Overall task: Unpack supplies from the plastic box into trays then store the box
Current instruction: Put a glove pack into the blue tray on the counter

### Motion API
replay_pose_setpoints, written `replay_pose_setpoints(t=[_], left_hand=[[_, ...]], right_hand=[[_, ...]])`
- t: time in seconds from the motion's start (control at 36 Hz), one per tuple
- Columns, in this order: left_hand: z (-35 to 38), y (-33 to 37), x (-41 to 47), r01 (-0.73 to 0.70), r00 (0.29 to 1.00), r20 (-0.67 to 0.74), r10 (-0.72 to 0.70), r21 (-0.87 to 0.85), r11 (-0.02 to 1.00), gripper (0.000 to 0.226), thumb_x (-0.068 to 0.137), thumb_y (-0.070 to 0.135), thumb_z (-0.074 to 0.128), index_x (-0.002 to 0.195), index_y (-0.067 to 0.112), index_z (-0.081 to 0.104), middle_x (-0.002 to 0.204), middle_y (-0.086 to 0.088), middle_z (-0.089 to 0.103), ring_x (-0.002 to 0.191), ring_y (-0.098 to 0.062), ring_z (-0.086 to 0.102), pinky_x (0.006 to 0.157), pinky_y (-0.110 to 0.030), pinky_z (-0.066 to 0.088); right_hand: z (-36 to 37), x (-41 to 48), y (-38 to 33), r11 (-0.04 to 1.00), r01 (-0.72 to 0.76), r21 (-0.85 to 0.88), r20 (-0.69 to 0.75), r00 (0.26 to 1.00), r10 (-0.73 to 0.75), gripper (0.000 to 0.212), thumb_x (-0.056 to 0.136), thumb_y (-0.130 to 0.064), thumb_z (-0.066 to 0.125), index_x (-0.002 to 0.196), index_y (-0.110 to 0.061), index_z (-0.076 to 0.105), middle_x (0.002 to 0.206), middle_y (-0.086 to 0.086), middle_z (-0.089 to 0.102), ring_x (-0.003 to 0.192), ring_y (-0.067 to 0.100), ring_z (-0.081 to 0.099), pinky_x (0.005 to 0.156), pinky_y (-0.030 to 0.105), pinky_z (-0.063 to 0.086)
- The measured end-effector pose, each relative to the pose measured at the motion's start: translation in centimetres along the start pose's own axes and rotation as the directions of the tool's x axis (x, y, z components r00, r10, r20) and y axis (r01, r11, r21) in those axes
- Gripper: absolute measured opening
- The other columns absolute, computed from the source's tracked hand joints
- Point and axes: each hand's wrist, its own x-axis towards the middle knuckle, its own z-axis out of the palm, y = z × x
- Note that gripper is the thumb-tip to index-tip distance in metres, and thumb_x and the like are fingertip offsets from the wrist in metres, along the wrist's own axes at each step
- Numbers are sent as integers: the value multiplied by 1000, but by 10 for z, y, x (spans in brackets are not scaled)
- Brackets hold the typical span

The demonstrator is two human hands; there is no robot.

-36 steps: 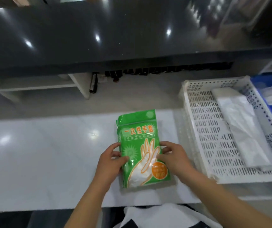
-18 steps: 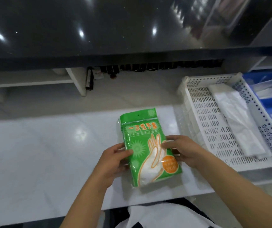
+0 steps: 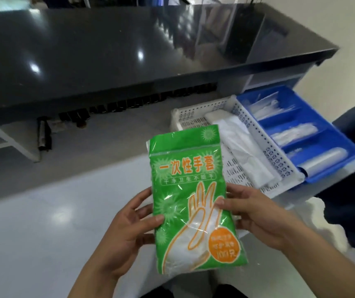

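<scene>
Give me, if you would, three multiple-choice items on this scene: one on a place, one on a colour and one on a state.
1. Where does the blue tray sit relative to the white tray?
A. on its left
B. on its right, side by side
C. stacked on top of it

2. What is the main colour of the glove packet?
A. green
B. red
C. black

3. How is the glove packet being handled?
A. lying flat, untouched
B. hanging from a hook
C. gripped in two hands

Answers
1 B: the blue tray's wall runs along the white tray's right wall.
2 A: its front is green, with orange lettering and a glove outline.
3 C: the left hand and the right hand each grip a side edge, thumb on the front.
</scene>
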Motion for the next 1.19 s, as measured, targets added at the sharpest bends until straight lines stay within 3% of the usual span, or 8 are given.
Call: replay_pose_setpoints(t=[0.17,0.28,0.36,0.64,0.81,1.0,1.08,1.19], left_hand=[[83,1,21,-52,996,77,46,80,995,63,67,5,78,122,33,67,117,-19,70,100,-40,70,69,-47,58],[148,-12,36,-73,993,99,60,133,988,74,61,1,85,126,28,64,117,-19,70,97,-39,71,67,-45,58],[201,-28,48,-79,991,116,61,160,984,65,62,5,83,120,32,69,117,-19,70,98,-39,70,72,-48,56],[345,-92,91,-97,994,70,87,162,982,61,69,-3,77,118,32,70,112,-18,72,98,-37,71,65,-41,59],[387,-94,107,-103,995,29,100,178,979,66,68,-4,77,126,26,66,119,-22,68,103,-42,69,70,-46,60],[419,-80,149,-154,985,-34,168,251,956,67,68,-2,78,124,34,66,114,-14,72,103,-36,70,74,-48,61],[432,-70,181,-192,979,-17,204,273,943,57,76,-3,76,108,44,72,106,-7,75,95,-26,73,64,-34,59],[441,-60,233,-186,982,17,188,277,943,50,82,2,74,120,34,67,115,-9,73,106,-31,70,85,-44,59]], right_hand=[[-72,-45,-3,991,107,84,19,994,-109,40,71,-14,81,110,-14,73,112,16,73,88,29,74,64,32,59],[-134,-70,-3,986,132,103,33,990,-136,42,69,-14,85,109,-13,73,115,16,72,89,29,74,66,36,62],[-186,-90,0,980,164,110,0,986,-165,36,73,-13,78,108,-13,74,115,17,72,90,31,73,67,38,63],[-335,-129,-1,966,252,64,-25,968,-251,39,68,-16,81,106,-15,75,112,14,73,97,37,72,69,40,61],[-377,-127,-18,963,265,46,-22,964,-264,32,62,-11,81,93,-16,78,102,14,76,87,34,74,61,35,60],[-406,-105,-50,932,363,-5,-150,921,-359,22,68,-5,76,90,-9,76,91,12,78,79,30,75,69,39,58],[-423,-94,-77,908,416,-40,-177,892,-416,21,76,5,71,92,-6,75,89,14,77,76,30,75,61,34,61],[-450,-75,-119,865,488,-115,-183,846,-501,24,77,10,68,92,-7,75,86,15,77,73,28,75,55,26,58]])
